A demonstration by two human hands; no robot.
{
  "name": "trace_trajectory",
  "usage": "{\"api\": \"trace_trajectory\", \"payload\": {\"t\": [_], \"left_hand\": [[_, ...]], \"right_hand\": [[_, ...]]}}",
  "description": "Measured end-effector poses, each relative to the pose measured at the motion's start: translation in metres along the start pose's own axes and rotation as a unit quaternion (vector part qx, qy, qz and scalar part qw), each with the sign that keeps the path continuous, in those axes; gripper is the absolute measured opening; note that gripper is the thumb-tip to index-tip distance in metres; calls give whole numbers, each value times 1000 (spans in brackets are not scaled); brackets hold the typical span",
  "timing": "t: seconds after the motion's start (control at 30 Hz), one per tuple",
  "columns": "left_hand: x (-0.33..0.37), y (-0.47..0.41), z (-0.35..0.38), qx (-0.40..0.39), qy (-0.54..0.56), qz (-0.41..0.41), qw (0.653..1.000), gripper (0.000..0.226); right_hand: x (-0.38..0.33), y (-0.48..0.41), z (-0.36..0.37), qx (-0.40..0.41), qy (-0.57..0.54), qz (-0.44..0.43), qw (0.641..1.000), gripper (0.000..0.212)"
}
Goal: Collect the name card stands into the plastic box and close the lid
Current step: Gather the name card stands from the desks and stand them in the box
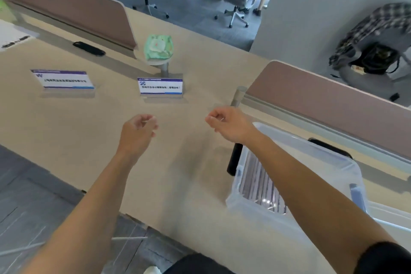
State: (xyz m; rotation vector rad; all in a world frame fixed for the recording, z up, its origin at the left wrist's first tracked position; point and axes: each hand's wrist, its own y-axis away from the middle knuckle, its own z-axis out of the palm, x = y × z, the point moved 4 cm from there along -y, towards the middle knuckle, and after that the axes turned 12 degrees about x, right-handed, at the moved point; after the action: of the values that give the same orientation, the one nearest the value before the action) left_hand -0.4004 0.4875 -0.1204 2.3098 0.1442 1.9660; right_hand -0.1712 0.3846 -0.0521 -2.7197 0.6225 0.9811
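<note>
Hovering over worktop [77, 122]: L hand [139, 129] & R hand [226, 123], both loosely curled, empty; two card stands [160, 87] being approached; plastic box [295, 176] lidless.

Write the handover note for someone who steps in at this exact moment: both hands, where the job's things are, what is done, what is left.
Left hand: empty, fingers loosely curled, above the desk.
Right hand: empty, loosely curled, just left of the plastic box.
The box stands open at the desk's right edge with several stands already inside; I cannot pick out its lid for certain.
Two name card stands remain on the desk: the near stand ahead of the hands, the far stand to the left.
Left: box both, close the lid.
</note>
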Motion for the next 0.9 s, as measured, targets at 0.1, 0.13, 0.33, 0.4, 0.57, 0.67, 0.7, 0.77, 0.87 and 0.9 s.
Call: {"api": "trace_trajectory", "payload": {"t": [0.1, 0.13, 0.33, 0.4, 0.57, 0.67, 0.7, 0.77, 0.87, 0.9], "left_hand": [[7, -32, -30, 32, 13, -8, 999, 8], [8, -43, -36, 39, 13, -14, 999, 7], [4, -102, -49, 80, -14, -73, 994, 12], [3, -117, -43, 90, -27, -82, 992, 16], [-16, -176, -15, 111, -45, -119, 986, 26], [-42, -227, 11, 108, -29, -165, 980, 40], [-49, -241, 21, 109, -15, -183, 977, 41], [-58, -267, 41, 108, 4, -208, 972, 35], [-75, -301, 66, 94, -17, -230, 969, 37], [-82, -311, 73, 89, -19, -240, 967, 42]], "right_hand": [[-28, -26, 27, -20, -3, -4, 1000, 18], [-35, -36, 34, -26, -3, -3, 1000, 19], [-34, -118, 72, -41, 12, -11, 999, 16], [-27, -141, 82, -25, 25, -15, 999, 21], [-12, -211, 119, -8, 23, 48, 999, 48], [5, -254, 145, 7, 6, 132, 991, 45], [12, -266, 153, 10, 0, 158, 987, 43], [22, -286, 169, 6, -7, 198, 980, 43], [34, -314, 196, 3, -24, 247, 969, 51], [38, -322, 205, 8, -30, 259, 965, 53]]}}
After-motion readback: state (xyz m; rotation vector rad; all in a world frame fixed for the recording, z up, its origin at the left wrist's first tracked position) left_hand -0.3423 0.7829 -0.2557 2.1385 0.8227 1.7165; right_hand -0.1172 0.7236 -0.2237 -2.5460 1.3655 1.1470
